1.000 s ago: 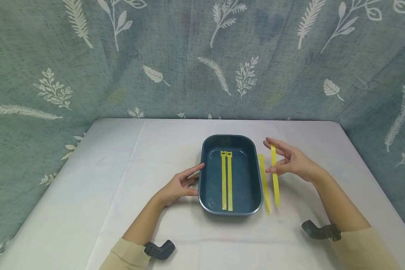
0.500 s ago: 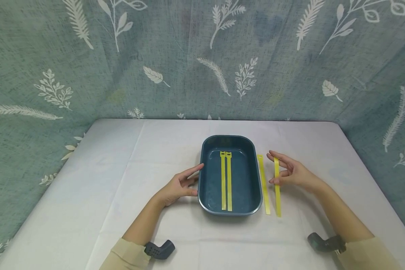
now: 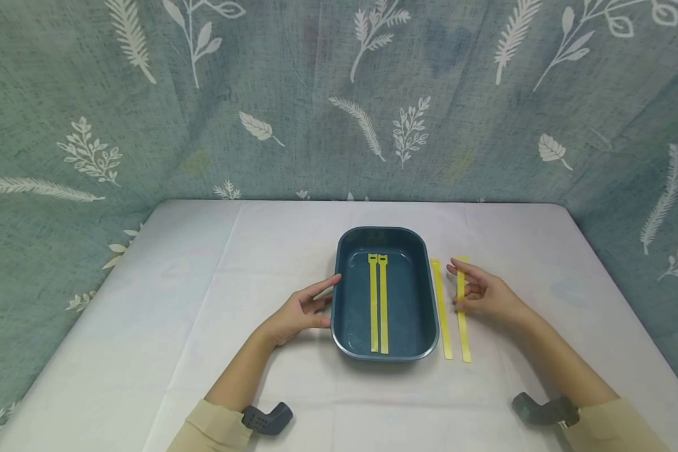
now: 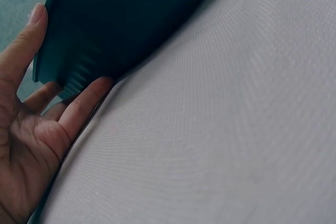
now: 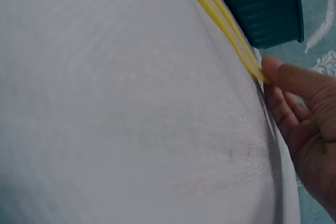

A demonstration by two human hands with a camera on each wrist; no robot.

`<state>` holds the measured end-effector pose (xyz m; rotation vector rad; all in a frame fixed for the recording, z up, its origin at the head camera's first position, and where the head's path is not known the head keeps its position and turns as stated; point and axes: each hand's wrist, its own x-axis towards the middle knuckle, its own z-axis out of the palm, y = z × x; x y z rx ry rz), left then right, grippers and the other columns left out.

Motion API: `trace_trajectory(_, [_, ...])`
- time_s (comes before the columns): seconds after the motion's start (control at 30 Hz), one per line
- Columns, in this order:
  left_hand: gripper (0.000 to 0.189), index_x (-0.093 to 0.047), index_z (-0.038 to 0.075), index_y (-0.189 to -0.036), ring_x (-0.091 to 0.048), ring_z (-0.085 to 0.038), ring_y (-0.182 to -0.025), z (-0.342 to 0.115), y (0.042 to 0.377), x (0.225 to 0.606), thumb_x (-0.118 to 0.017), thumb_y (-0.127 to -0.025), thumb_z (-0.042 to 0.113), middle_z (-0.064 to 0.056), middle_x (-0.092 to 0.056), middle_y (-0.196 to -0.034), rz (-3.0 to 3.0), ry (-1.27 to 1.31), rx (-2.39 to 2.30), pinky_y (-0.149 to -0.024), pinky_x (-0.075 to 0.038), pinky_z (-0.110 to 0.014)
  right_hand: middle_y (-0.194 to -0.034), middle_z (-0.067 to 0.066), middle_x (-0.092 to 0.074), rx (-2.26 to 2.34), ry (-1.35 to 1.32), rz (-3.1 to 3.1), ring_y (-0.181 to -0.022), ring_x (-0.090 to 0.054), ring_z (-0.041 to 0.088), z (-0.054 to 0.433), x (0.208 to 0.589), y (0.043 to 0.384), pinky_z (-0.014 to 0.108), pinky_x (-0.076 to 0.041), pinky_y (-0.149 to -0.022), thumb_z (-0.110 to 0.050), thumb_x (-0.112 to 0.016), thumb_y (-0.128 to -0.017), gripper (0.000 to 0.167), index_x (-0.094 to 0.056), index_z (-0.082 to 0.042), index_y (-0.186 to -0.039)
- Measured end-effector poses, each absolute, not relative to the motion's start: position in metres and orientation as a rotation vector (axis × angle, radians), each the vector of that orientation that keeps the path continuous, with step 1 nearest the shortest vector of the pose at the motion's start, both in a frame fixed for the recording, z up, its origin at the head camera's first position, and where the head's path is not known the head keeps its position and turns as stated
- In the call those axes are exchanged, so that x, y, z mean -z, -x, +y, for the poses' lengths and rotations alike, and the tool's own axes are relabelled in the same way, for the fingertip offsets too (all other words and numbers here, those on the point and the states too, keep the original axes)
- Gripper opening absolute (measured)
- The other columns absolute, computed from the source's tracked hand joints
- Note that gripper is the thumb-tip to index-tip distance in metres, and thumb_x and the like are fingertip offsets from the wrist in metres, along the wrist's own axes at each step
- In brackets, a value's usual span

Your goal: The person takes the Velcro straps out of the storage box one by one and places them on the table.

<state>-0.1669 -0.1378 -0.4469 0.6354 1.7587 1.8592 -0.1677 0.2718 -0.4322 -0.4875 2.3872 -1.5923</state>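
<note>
A blue rectangular tray (image 3: 410, 307) stands mid-table in the head view. Inside it lie two flat yellow cable ties, a left one (image 3: 374, 307) and a right one (image 3: 384, 307), side by side with slotted heads at the far end. Against the tray's left side my left hand (image 3: 296, 314) rests with extended fingers touching the wall. To the tray's right, my right hand (image 3: 490, 295) pinches another yellow cable tie (image 3: 464, 339), which appears to lie along the tabletop. Between that tie and the tray lies one more yellow cable tie (image 3: 443, 320), roughly parallel. My right fingers partly hide the pinched tie.
White cloth (image 3: 248, 251) covers the table. Behind and beside it hangs a grey-green curtain (image 3: 294, 157) with white leaf prints. Each wrist carries a dark curved device, one on the left (image 3: 268, 419) and one on the right (image 3: 542, 409).
My right hand has come nearer the body and lowered the cable tie beside the one on the table; its tilt has straightened. My left hand and the tray have stayed put.
</note>
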Motion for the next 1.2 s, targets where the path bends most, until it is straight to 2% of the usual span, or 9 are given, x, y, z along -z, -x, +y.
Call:
trace_trajectory(0.17, [0.091, -0.031, 0.012, -0.148, -0.025, -0.039, -0.14, -0.138, 0.167, 0.447, -0.081, -0.074, 0.028, -0.009, -0.02, -0.157, 1.761, -0.646, -1.857, -0.105, -0.039, -0.029, -0.145, 0.021, -0.04, 1.486, 0.447, 2.53, -0.08, -0.059, 0.012, 0.269, 0.434, 0.165, 0.016, -0.053, -0.071, 0.0, -0.08, -0.07, 0.091, -0.031, -0.005, -0.147])
trace_trajectory(0.37, [0.09, -0.032, 0.013, -0.148, -0.025, -0.038, -0.14, -0.139, 0.166, 0.447, -0.081, -0.074, 0.027, -0.007, -0.021, -0.157, 1.775, -0.633, -1.85, -0.106, -0.037, -0.03, -0.139, 0.019, -0.047, 1.379, 0.459, 2.666, -0.079, -0.058, 0.013, 0.27, 0.438, 0.165, 0.014, -0.051, -0.069, -0.005, -0.084, -0.067, 0.092, -0.035, -0.006, -0.145])
trace_trajectory(0.5, [0.09, -0.032, 0.012, -0.148, -0.025, -0.039, -0.14, -0.139, 0.167, 0.448, -0.081, -0.074, 0.026, -0.008, -0.02, -0.157, 1.772, -0.639, -1.852, -0.106, -0.037, -0.029, -0.118, 0.014, -0.059, 1.262, 0.471, 2.784, -0.08, -0.056, 0.014, 0.271, 0.438, 0.165, 0.015, -0.049, -0.069, -0.011, -0.086, -0.065, 0.087, -0.043, -0.003, -0.141])
trace_trajectory(0.63, [0.09, -0.031, 0.012, -0.148, -0.024, -0.039, -0.14, -0.139, 0.167, 0.447, -0.081, -0.075, 0.026, -0.008, -0.02, -0.157, 1.768, -0.648, -1.853, -0.105, -0.038, -0.028, -0.1, 0.008, -0.056, 1.173, 0.498, 2.866, -0.08, -0.051, 0.015, 0.275, 0.441, 0.168, 0.015, -0.046, -0.067, -0.018, -0.087, -0.064, 0.077, -0.054, 0.001, -0.131])
trace_trajectory(1.0, [0.089, -0.032, 0.015, -0.148, -0.025, -0.037, -0.14, -0.138, 0.168, 0.448, -0.081, -0.075, 0.026, -0.006, -0.021, -0.157, 1.778, -0.638, -1.844, -0.106, -0.037, -0.029, -0.105, 0.012, -0.053, 1.057, 0.5, 2.874, -0.082, -0.049, 0.019, 0.277, 0.437, 0.177, 0.018, -0.046, -0.069, -0.021, -0.088, -0.064, 0.072, -0.058, 0.003, -0.125])
trace_trajectory(1.2, [0.088, -0.033, 0.015, -0.148, -0.025, -0.037, -0.14, -0.138, 0.168, 0.448, -0.08, -0.075, 0.025, -0.005, -0.021, -0.157, 1.785, -0.635, -1.846, -0.106, -0.037, -0.028, -0.101, 0.01, -0.052, 1.012, 0.483, 2.86, -0.083, -0.047, 0.019, 0.276, 0.434, 0.178, 0.019, -0.044, -0.068, -0.021, -0.087, -0.066, 0.068, -0.06, 0.004, -0.123])
